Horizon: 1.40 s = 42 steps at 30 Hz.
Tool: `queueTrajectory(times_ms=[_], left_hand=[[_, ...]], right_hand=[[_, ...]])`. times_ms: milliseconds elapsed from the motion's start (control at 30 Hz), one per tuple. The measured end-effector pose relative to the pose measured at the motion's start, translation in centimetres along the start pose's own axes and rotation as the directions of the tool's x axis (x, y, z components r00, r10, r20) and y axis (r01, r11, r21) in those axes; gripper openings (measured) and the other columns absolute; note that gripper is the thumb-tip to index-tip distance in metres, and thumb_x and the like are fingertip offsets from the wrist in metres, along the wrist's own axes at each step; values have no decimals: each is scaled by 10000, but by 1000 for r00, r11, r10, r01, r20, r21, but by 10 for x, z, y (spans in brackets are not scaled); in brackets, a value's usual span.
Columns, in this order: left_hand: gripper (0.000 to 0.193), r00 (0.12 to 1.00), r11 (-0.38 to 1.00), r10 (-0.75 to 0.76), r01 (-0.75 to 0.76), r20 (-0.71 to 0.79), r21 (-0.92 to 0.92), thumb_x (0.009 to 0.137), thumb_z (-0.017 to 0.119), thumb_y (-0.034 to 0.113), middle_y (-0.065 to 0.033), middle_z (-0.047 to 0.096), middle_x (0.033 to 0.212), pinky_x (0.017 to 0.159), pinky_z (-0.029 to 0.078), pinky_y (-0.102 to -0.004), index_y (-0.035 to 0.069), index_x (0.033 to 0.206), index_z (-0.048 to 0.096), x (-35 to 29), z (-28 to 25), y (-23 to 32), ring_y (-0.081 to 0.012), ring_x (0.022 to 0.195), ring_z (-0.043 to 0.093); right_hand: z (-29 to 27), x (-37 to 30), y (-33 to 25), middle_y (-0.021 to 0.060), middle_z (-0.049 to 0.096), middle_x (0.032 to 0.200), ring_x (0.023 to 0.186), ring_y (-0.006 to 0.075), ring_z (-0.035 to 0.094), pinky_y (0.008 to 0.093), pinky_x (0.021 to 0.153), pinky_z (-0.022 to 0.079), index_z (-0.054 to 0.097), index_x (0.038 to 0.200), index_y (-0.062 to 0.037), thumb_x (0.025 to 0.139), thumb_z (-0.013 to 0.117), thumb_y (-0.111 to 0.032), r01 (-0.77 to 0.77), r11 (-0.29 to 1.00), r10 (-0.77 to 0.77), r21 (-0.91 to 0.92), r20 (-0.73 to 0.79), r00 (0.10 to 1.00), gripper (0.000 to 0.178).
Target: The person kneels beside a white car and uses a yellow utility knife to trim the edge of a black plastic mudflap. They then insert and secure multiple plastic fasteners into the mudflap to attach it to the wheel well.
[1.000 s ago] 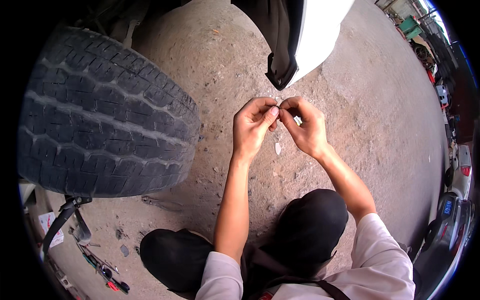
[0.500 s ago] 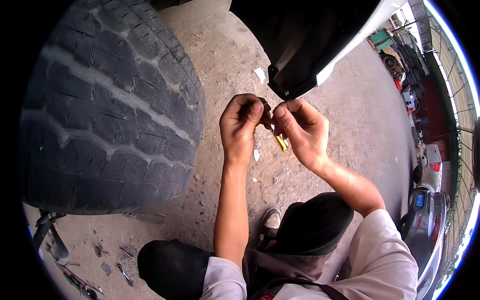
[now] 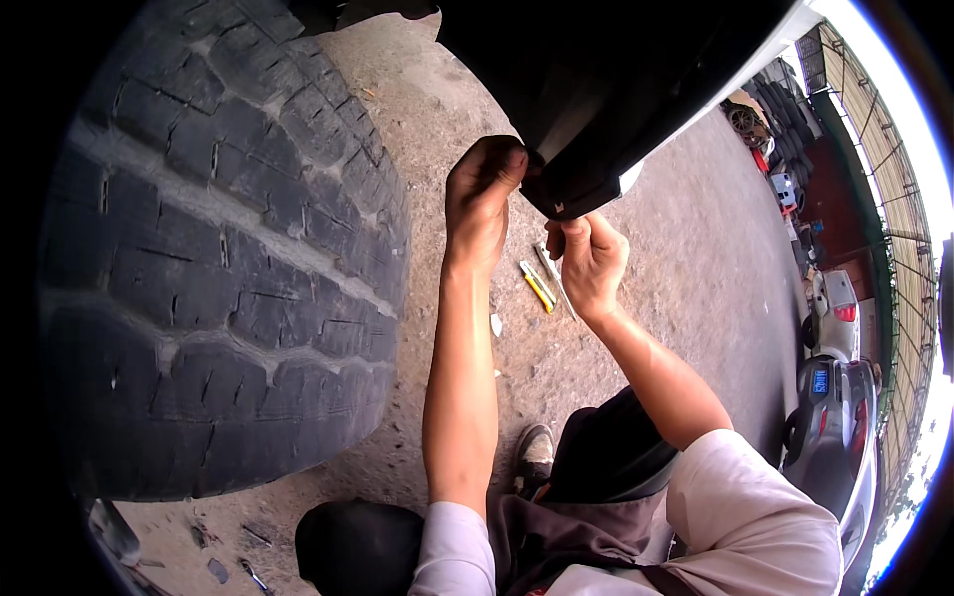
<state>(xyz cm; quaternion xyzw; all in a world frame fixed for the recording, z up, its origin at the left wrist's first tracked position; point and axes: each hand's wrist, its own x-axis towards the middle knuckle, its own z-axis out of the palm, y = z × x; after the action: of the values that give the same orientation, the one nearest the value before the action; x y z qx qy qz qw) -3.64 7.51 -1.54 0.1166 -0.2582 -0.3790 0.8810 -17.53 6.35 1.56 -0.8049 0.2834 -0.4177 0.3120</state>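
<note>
Above my hands hangs the lower corner of a black plastic car-body panel (image 3: 581, 179). My left hand (image 3: 482, 199) is closed at the panel's left edge, thumb on top. Its fingertips are in dark shadow, so what they hold is hidden. Just below the bottom edge, my right hand (image 3: 593, 263) is closed in a pinch, its fingertips against or very near the panel. Whatever sits between them is too small to make out. Between my forearms, a yellow utility knife (image 3: 538, 286) lies on the ground beside a thin pale strip-like tool (image 3: 556, 281).
A large worn tyre (image 3: 229, 258) fills the left side, close to my left forearm. Small tools (image 3: 255, 574) and debris lie on the dirt ground at lower left. Parked cars (image 3: 835, 417) and stacked tyres (image 3: 790, 109) stand along the right.
My hands were together below the panel; now they are apart. The left has risen to the panel's left edge, and the right is under its bottom edge. The knife shows more fully.
</note>
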Motion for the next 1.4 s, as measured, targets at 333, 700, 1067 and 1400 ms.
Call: queueTrajectory(times_ms=[333, 700, 1067, 1400], left_hand=[[174, 996, 975, 42, -24, -80, 221, 969, 646, 168, -56, 650, 855, 764, 451, -264, -2, 974, 609, 22, -2, 3, -114, 808, 585], [164, 985, 983, -163, 158, -56, -91, 986, 624, 173, -3, 540, 767, 495, 337, -211, 19, 1016, 576, -19, 17, 30, -73, 590, 493], [224, 995, 785, 5, -63, 95, 616, 760, 833, 98, -49, 665, 716, 576, 492, -262, 5, 870, 662, -8, 44, 49, -93, 641, 608], [152, 928, 490, 228, -372, 296, 789, 804, 769, 22, -69, 634, 738, 519, 440, -294, -5, 864, 632, -13, 49, 58, -135, 586, 573]], right_hand=[[26, -5, -4, 2, 576, 630, 545, 65, 531, 235, 502, 424, 613, 886, -11, 1043, 494, -366, -7, 994, 23, 111, -141, 990, 406], [8, -4, 3, 25, 614, 630, 521, 91, 573, 250, 484, 449, 631, 898, -21, 1040, 491, -377, 70, 997, -71, -20, -43, 997, 408], [1, -4, -10, 11, 583, 582, 512, 78, 562, 243, 482, 442, 627, 846, -28, 1035, 506, -380, -3, 1000, 4, -25, 29, 1000, 417], [-3, -3, -7, 10, 577, 578, 517, 77, 561, 246, 484, 443, 628, 857, -31, 1028, 488, -425, -9, 1000, 10, -17, 45, 999, 452]])
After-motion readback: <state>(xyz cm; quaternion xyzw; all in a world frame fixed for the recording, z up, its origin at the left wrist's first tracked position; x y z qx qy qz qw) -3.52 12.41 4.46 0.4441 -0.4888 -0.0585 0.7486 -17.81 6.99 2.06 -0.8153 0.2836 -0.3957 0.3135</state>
